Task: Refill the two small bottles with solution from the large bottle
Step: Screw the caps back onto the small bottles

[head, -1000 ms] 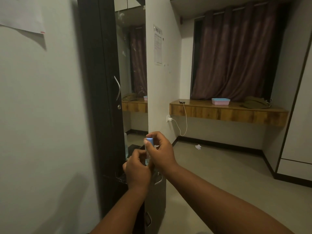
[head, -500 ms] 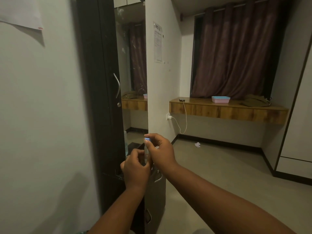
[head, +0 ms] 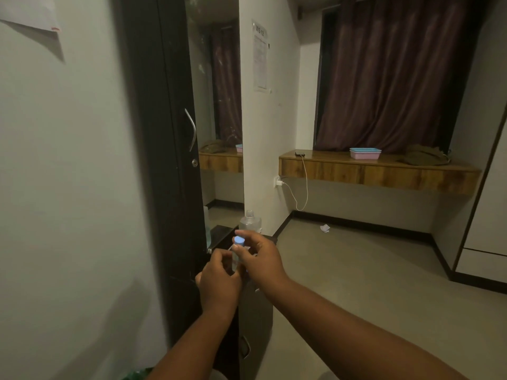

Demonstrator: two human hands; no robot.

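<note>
While both hands meet: left hand (head: 219,281) grips small bottle (head: 235,260) | right hand (head: 259,260) fingers pinch its blue cap (head: 239,240) | large bottle (head: 250,222) upright just behind

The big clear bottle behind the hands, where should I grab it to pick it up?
Probably around the wide body of the big clear plastic bottle, coming from the right side, since the wall and mirror stand to its left. It stands upright with its narrow open neck on top, so a side grip keeps it level. Both hands are busy now.
</note>
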